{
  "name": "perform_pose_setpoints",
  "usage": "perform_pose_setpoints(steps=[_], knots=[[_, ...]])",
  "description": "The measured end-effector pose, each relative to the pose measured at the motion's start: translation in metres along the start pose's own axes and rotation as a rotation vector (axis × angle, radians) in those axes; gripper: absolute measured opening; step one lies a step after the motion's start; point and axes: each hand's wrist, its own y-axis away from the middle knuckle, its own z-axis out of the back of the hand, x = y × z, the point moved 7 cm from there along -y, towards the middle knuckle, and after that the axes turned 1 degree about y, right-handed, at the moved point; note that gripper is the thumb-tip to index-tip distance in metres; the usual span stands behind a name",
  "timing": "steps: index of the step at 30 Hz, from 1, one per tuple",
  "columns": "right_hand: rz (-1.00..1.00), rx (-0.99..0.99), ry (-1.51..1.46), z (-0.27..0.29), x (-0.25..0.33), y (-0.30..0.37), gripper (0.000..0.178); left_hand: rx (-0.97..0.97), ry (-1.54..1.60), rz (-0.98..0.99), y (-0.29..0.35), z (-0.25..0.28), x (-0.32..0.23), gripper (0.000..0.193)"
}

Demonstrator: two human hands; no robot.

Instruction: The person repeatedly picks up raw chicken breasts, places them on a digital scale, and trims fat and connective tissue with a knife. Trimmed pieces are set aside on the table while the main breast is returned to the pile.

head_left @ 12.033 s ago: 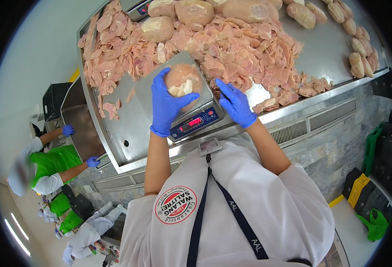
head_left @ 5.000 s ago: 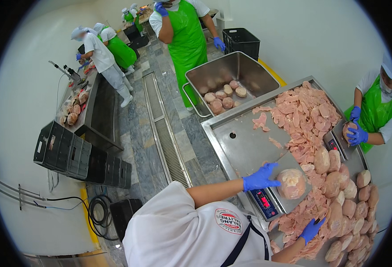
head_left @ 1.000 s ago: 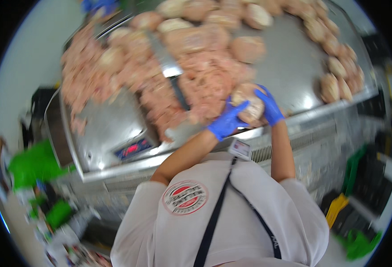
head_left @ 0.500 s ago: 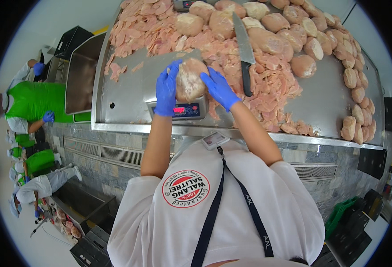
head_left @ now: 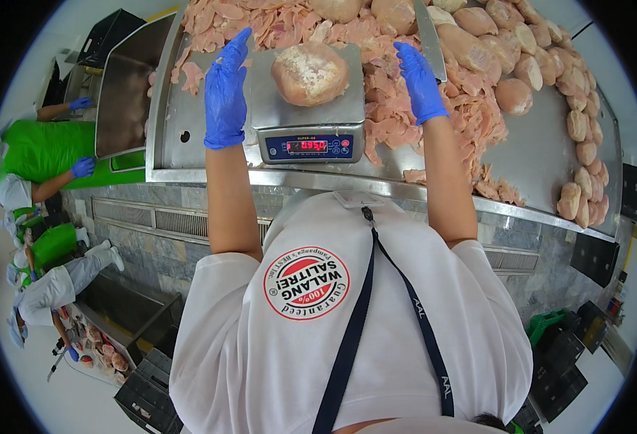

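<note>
A pale pink piece of meat [head_left: 310, 74], rounded and partly white on top, rests alone on the steel pan of a digital scale [head_left: 308, 145] with a lit red display. My left hand [head_left: 226, 92], in a blue glove, is held upright just left of the scale, fingers stretched and holding nothing. My right hand [head_left: 419, 83], gloved the same way, stands off to the right of the scale with its fingers extended and nothing in it. Near its fingertips lies a large knife [head_left: 431, 45] on the meat slices; its handle is hidden.
Thin meat slices [head_left: 470, 130] heap behind and right of the scale on the steel table [head_left: 181, 155]. Rounded meat pieces [head_left: 514, 96] fill the back and right edge. A steel bin [head_left: 125, 108] adjoins the left end, beside a co-worker in a green apron [head_left: 51, 152].
Both hands have let go of the meat piece and spread apart to either side. It now sits on the scale by itself. The view has shifted slightly.
</note>
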Motion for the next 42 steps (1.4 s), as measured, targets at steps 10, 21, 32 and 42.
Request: perform_pose_setpoints(steps=[10, 21, 32, 42], knots=[[-0.066, -0.005, 0.005, -0.003, -0.003, 0.006, 0.052, -0.051, 0.164, 0.156, 0.019, 0.014, 0.035, 0.057], [-0.16, 0.234, 0.055, -0.069, -0.003, 0.006, 0.062, -0.015, 0.197, 0.486, 0.034, -0.011, 0.077, 0.059], [0.102, 0.149, -0.253, -0.113, 0.046, 0.049, 0.084, 0.178, 0.121, -0.137, 0.003, -0.02, 0.043, 0.059], [0.514, -0.439, 0.733, -0.025, 0.041, 0.053, 0.05, 0.139, 0.576, 0.134, 0.01, 0.015, 0.103, 0.042]])
